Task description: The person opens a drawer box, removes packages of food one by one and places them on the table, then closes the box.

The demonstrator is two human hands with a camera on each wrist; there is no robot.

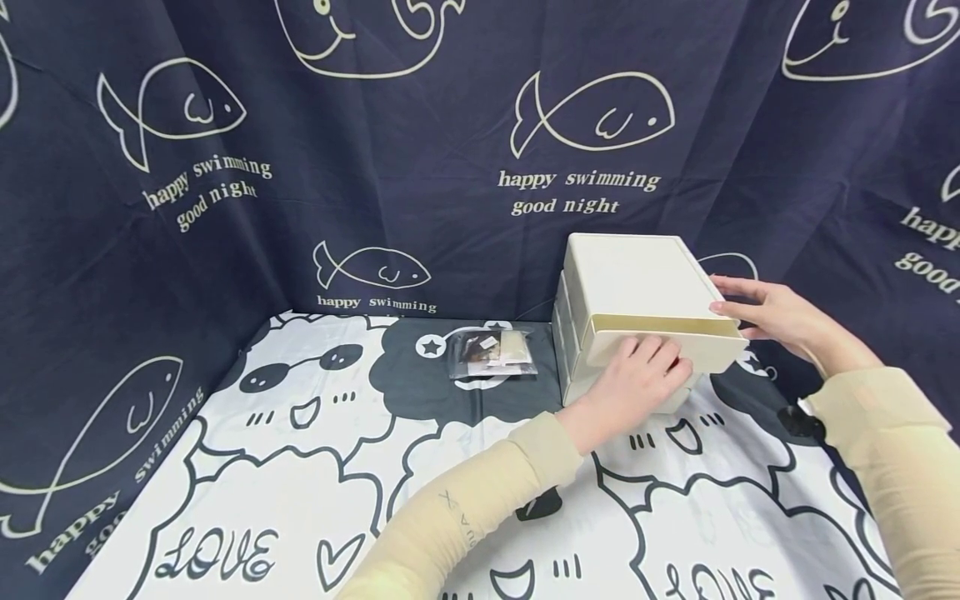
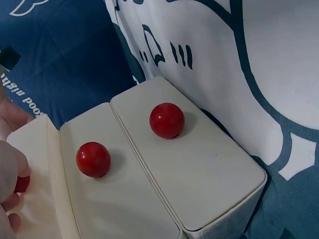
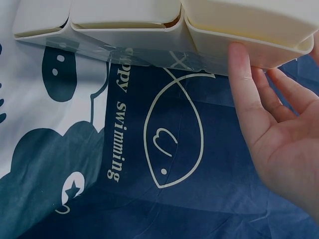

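Note:
A white drawer unit [image 1: 630, 271] stands at the back right, its top drawer [image 1: 708, 350] pulled partly out. My left hand [image 1: 637, 379] is at the front of that drawer, pinching its round red knob [image 2: 22, 184], which the fingers mostly cover in the left wrist view. Two more red knobs show on the lower drawer fronts: a middle one [image 2: 93, 160] and a bottom one [image 2: 167, 120]. On the unit's right side, my right hand [image 1: 783, 321] rests its extended fingers [image 3: 240, 64] against the upper edge. The drawer's inside is mostly hidden.
A clear plastic packet [image 1: 491, 354] with dark and cream contents lies left of the unit. A black-and-white patterned cloth [image 1: 285, 500] covers the table. Dark blue curtain [image 1: 450, 150] with fish drawings hangs close behind the unit and at both sides.

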